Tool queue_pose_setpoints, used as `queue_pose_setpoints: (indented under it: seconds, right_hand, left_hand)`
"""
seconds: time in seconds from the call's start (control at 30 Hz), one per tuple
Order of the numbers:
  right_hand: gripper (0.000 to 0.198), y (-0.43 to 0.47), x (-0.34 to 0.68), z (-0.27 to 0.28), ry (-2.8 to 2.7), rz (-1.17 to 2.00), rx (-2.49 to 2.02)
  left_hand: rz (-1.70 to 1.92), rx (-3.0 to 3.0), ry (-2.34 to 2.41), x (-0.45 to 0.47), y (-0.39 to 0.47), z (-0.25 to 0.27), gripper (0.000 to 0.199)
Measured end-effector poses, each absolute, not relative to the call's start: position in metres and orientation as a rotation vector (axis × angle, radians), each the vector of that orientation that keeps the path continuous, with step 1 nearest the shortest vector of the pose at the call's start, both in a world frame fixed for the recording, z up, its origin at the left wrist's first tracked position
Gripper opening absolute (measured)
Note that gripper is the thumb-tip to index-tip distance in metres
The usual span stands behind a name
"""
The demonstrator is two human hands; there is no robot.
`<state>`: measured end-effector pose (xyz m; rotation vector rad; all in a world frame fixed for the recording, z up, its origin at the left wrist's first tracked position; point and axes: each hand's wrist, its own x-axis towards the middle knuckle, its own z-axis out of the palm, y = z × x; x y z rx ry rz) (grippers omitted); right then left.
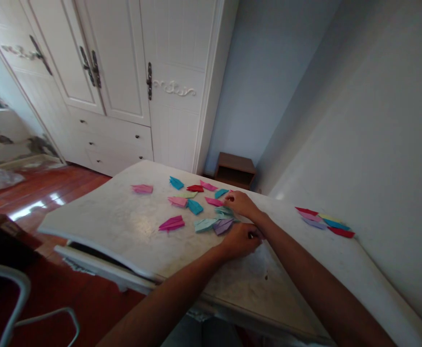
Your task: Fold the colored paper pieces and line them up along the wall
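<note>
My right hand (242, 203) is over the far side of the table, its fingers bent together beside a pink folded paper piece (214, 201) and a teal one (221, 193). Whatever its fingertips grip is hidden. Nearer to me, my left hand (240, 240) rests low with curled fingers, next to a lilac folded paper piece (223, 226); what it holds cannot be made out. Pale mint folded pieces (205, 224) lie partly under the lilac one. Around them are a magenta piece (171, 223), a blue piece (195, 206) and a red piece (195, 188).
The white table (124, 226) has an overhanging edge on the left. A cluster of folded papers (325, 223) lies at the right, near the wall. Behind stand a white wardrobe (174, 115) and a small brown cabinet (235, 166). A metal frame (19, 277) is at lower left.
</note>
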<state>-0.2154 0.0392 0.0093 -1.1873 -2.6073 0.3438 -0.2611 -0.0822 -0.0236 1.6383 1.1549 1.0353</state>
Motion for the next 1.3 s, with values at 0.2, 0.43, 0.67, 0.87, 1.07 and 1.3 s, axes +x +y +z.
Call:
queue_pose_setpoints:
  seconds: [0.2, 0.43, 0.67, 0.87, 1.07, 1.3]
  right_hand:
    - [0.016, 0.047, -0.222, 0.007, -2.668, 0.366, -1.225]
    - [0.01, 0.046, -0.216, -0.007, -2.497, 0.566, -1.104]
    - [0.01, 0.043, -0.215, -0.007, -2.467, 0.706, -1.01]
    - [0.011, 0.03, -0.198, -0.001, -2.22, 0.734, -0.906]
    - [0.023, 0.016, -0.159, 0.006, -1.894, 0.905, -0.946]
    - [0.027, -0.007, -0.102, 0.014, -1.78, 0.85, -0.943]
  left_hand:
    - [1.009, 1.697, 1.177, -0.26, -0.082, -0.02, 0.022]
    - [0.987, 1.765, 1.18, -0.26, -0.082, -0.017, 0.023]
    - [0.997, 1.715, 1.128, -0.261, -0.08, -0.021, 0.024]
    - [1.028, 1.593, 1.112, -0.26, -0.08, -0.021, 0.022]
    - [1.171, 1.427, 1.203, -0.262, -0.078, -0.017, 0.018]
    - [1.365, 1.086, 1.286, -0.267, -0.07, -0.014, 0.029]
